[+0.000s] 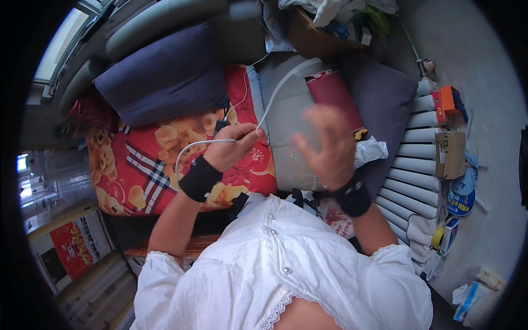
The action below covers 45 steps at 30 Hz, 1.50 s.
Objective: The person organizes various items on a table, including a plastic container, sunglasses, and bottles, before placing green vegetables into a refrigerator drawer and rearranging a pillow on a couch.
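My left hand (233, 145) grips a white cable (275, 93) between thumb and fingers, above the edge of a red bear-print cover (159, 165). One stretch of the cable arcs up and right to a blurred end; the other loops back over my left wrist. Motion blurs my right hand (328, 144), which is raised with its fingers apart and holds nothing that I can see. Close by it are a dark red cylinder (334, 98) and a crumpled white packet (370, 151). Behind my left hand, a black charger-like block (221, 124) has a thin white cord (246, 88).
Dark cushions (165, 74) lean at the back of the grey sofa seat (288, 136). At right, a white radiator (412, 165) carries a cardboard box (449, 154) and an orange box (450, 100). A wooden-looking surface (317, 35) with white cloth stands at the back.
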### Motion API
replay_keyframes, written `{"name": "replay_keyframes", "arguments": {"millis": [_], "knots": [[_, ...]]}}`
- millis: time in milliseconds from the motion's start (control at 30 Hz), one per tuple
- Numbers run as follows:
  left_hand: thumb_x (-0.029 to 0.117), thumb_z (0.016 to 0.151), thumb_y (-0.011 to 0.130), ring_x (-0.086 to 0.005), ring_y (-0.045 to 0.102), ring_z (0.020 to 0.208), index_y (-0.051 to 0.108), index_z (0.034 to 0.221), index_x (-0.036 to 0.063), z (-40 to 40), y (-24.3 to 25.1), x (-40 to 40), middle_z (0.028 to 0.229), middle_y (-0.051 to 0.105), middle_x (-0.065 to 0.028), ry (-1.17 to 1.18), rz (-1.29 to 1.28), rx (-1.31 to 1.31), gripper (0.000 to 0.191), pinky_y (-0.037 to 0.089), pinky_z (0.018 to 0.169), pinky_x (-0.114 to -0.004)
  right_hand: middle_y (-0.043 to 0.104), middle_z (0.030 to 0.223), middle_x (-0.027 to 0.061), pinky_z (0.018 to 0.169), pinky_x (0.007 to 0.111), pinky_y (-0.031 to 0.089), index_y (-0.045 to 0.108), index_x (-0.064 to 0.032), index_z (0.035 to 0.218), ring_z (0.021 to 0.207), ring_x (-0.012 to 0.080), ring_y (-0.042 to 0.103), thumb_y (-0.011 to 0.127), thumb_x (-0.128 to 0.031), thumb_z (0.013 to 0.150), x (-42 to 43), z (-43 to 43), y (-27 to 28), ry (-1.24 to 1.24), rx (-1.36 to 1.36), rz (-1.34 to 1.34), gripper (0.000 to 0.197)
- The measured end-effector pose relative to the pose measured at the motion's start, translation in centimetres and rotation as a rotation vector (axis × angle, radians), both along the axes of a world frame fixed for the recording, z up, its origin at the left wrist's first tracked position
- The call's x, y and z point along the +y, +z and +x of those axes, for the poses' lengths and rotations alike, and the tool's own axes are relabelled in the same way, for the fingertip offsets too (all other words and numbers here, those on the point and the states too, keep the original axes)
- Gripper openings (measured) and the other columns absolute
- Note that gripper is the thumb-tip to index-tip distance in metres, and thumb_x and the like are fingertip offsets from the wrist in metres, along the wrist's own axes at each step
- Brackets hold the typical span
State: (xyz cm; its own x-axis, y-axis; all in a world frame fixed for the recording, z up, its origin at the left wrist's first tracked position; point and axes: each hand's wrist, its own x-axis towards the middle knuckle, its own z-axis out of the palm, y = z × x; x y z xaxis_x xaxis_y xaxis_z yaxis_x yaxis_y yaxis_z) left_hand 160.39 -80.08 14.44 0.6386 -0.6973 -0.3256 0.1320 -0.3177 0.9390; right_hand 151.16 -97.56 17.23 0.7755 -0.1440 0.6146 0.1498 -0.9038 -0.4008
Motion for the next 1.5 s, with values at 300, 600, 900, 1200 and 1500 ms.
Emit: {"name": "replay_keyframes", "arguments": {"millis": [300,600,900,1200,1500], "knots": [[0.016,0.084,0.047,0.0002,0.033,0.048,0.058,0.086,-0.0009,2.3,5.3,5.1,0.060,0.044,0.0059,0.138,-0.070,0.081,0.020,0.024,0.041,-0.016,0.044,0.057,-0.0014,0.051,0.022,0.039,0.049,-0.0065,0.076,0.051,0.0091,0.043,0.046,-0.021,0.084,-6.2,-1.0,-3.8,0.647,0.806,1.371,0.016],[0.020,0.084,0.048,0.0005,0.033,0.049,0.058,0.086,0.0005,3.9,0.8,6.7,0.060,0.045,0.0056,0.055,0.149,-0.059,0.022,0.025,0.042,-0.016,0.026,0.051,-0.0036,0.036,0.018,0.018,0.042,-0.0028,0.076,0.040,0.0048,0.020,0.040,-0.010,0.084,-11.2,-3.7,-0.6,0.568,-0.076,2.785,0.011],[0.018,0.080,0.049,-0.0176,0.055,0.059,0.059,0.087,0.0057,-0.5,1.2,2.1,0.067,0.057,-0.0069,-0.505,0.405,-0.644,0.017,0.042,0.053,-0.028,0.052,0.065,0.0029,0.048,0.017,0.040,0.049,-0.0036,0.084,0.055,0.0081,0.049,0.043,-0.018,0.085,-9.7,0.1,-0.5,-0.108,-0.262,1.580,0.016],[0.022,0.081,0.048,-0.0195,0.055,0.053,0.060,0.085,0.0046,1.3,5.0,-1.1,0.067,0.058,-0.0103,-0.478,0.270,-0.717,0.022,0.043,0.053,-0.030,0.025,0.042,-0.0058,0.031,0.018,0.018,0.043,-0.0055,0.079,0.032,0.0028,0.019,0.029,-0.031,0.088,-1.0,-2.0,-1.9,0.701,0.899,1.893,0.031],[0.016,0.082,0.050,-0.0066,0.047,0.055,0.055,0.091,-0.0003,4.3,0.2,1.9,0.061,0.049,-0.0007,-0.175,0.169,-0.070,0.020,0.038,0.050,-0.022,0.023,0.043,-0.0060,0.033,0.019,0.017,0.041,-0.0163,0.069,0.033,0.0034,0.019,0.043,-0.027,0.085,-9.2,-2.0,3.2,0.929,0.083,2.203,0.019]]}}
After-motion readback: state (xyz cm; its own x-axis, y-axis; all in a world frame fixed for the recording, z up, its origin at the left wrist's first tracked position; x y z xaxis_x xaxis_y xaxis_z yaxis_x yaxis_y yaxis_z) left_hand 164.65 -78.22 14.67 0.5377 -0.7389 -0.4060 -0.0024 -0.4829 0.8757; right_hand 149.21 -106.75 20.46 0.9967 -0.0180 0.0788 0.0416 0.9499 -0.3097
